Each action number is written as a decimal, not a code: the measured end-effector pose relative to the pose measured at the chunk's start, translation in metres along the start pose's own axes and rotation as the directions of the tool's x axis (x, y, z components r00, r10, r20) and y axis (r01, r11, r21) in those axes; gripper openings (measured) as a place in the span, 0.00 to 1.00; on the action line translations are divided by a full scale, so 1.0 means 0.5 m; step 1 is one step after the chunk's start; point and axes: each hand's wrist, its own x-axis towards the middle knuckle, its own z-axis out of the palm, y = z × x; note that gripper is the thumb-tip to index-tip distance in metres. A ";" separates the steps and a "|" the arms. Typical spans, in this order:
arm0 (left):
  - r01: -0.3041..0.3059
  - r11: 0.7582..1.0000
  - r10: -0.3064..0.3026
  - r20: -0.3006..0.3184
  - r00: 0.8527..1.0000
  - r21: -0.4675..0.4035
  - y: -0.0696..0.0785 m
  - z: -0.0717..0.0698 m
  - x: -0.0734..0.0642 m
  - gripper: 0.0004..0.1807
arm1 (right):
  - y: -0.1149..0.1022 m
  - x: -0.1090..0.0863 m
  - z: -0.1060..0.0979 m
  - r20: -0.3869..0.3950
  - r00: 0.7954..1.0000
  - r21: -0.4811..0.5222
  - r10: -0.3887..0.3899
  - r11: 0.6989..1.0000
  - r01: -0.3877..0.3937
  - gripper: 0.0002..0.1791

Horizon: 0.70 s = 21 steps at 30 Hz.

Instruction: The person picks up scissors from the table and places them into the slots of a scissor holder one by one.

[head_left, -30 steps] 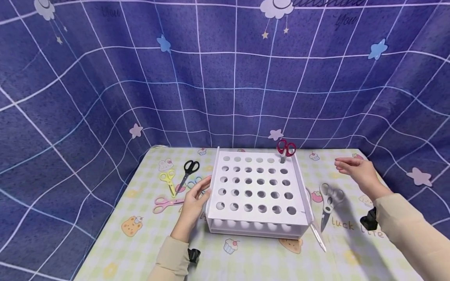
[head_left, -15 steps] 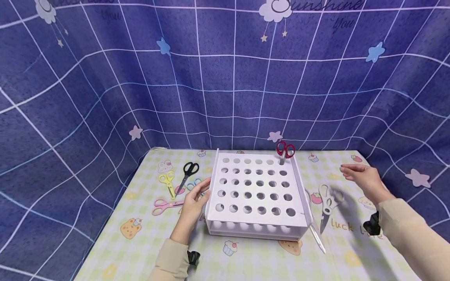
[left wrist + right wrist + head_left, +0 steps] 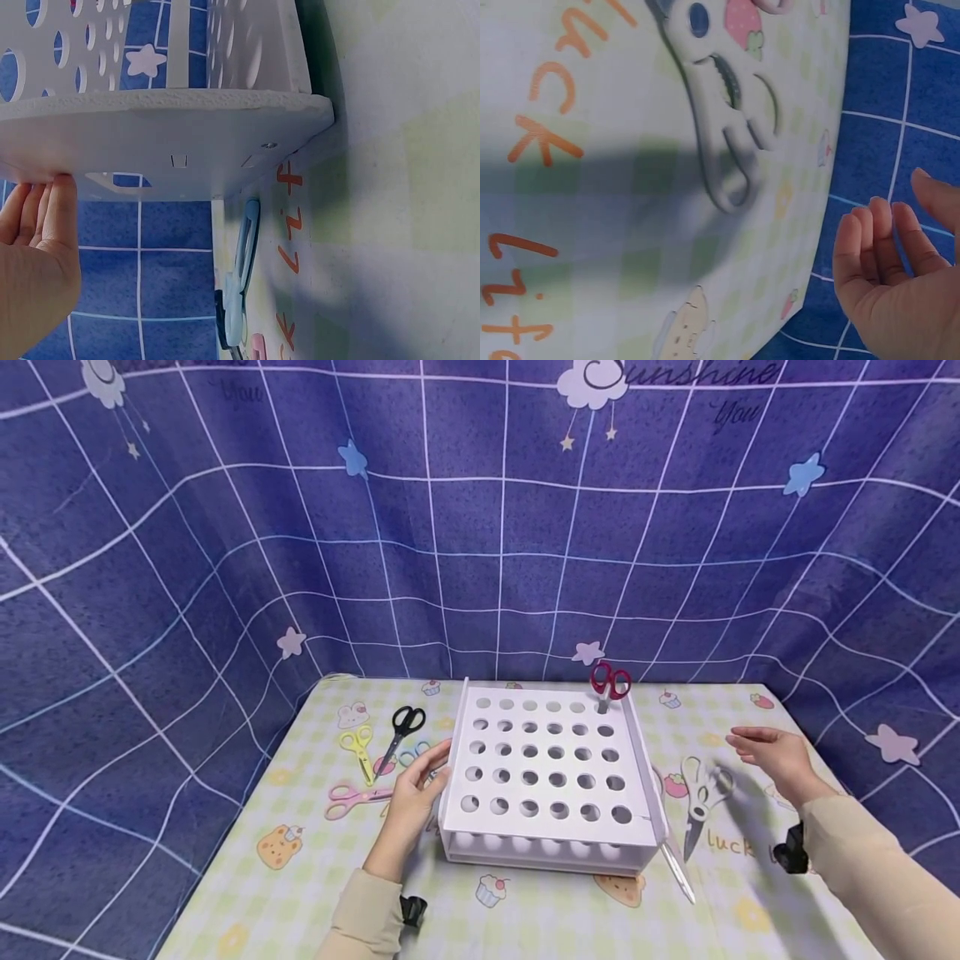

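Note:
A white rack point(image 3: 540, 829) with rows of round holes stands in the middle of the table. My left hand point(image 3: 411, 792) rests its fingertips against the rack's left side panel point(image 3: 142, 146), fingers fairly straight. Red-handled scissors point(image 3: 608, 686) stand upright in the back right hole. My right hand point(image 3: 776, 762) hovers over the table's right side, holding nothing, with its fingers point(image 3: 882, 251) loosely bent. Nearest to it lie white-handled kitchen scissors point(image 3: 698, 806). Another pair of scissors point(image 3: 679, 868) lies along the rack's right side, its handles mostly hidden.
Left of the rack lie black scissors point(image 3: 398, 740), yellow scissors point(image 3: 363, 755), pink scissors point(image 3: 365, 796) and light blue scissors point(image 3: 235, 304), partly hidden by the left hand in the head view. A checked cloth point(image 3: 300, 902) covers the table; a blue curtain point(image 3: 480, 510) hangs behind.
My right hand has drifted slightly right and lower over the table. The left hand, the rack and the scissors stay in place.

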 end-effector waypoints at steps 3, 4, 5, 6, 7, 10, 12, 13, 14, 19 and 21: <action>0.003 1.000 -0.003 0.004 1.000 0.002 0.000 -0.001 -0.001 0.23 | 0.009 -0.004 0.006 0.016 1.000 -0.060 0.022 0.998 -0.021 0.23; 0.003 1.000 -0.003 0.006 1.000 0.004 0.001 -0.001 -0.001 0.23 | 0.012 -0.005 0.008 0.019 0.999 -0.080 0.029 0.996 -0.028 0.27; 0.002 1.000 -0.002 0.008 1.000 0.005 0.002 -0.001 -0.001 0.24 | 0.014 -0.006 0.010 0.022 0.999 -0.097 0.038 0.995 -0.036 0.29; 0.000 1.000 0.000 0.008 1.000 0.006 0.003 -0.002 0.000 0.24 | 0.016 -0.007 0.012 0.021 0.999 -0.113 0.049 0.993 -0.046 0.30; -0.002 1.000 0.002 0.008 1.000 0.006 0.003 -0.002 0.000 0.24 | 0.019 -0.008 0.014 0.023 0.998 -0.126 0.062 0.990 -0.058 0.31; -0.008 1.000 0.008 0.007 1.000 0.003 0.002 -0.002 0.001 0.24 | 0.025 -0.009 0.018 0.020 0.994 -0.156 0.110 0.982 -0.105 0.32; -0.008 1.000 0.008 0.005 1.000 0.000 0.001 -0.002 0.001 0.24 | 0.029 -0.010 0.020 0.017 0.990 -0.169 0.140 0.976 -0.135 0.32; -0.006 1.000 0.006 0.006 1.000 -0.001 0.000 -0.002 0.001 0.24 | 0.031 -0.010 0.020 0.018 0.988 -0.172 0.152 0.974 -0.147 0.32; -0.005 1.000 0.005 0.007 1.000 -0.003 0.000 -0.001 0.001 0.24 | 0.033 -0.009 0.021 0.016 0.987 -0.175 0.163 0.972 -0.158 0.32; -0.002 1.000 0.002 0.004 1.000 -0.006 -0.001 -0.001 0.001 0.24 | 0.045 -0.011 0.024 0.021 0.980 -0.167 0.200 0.967 -0.194 0.31; -0.005 1.000 0.005 0.002 1.000 -0.004 0.000 0.000 0.001 0.24 | 0.051 -0.012 0.027 0.023 0.976 -0.162 0.215 0.965 -0.208 0.30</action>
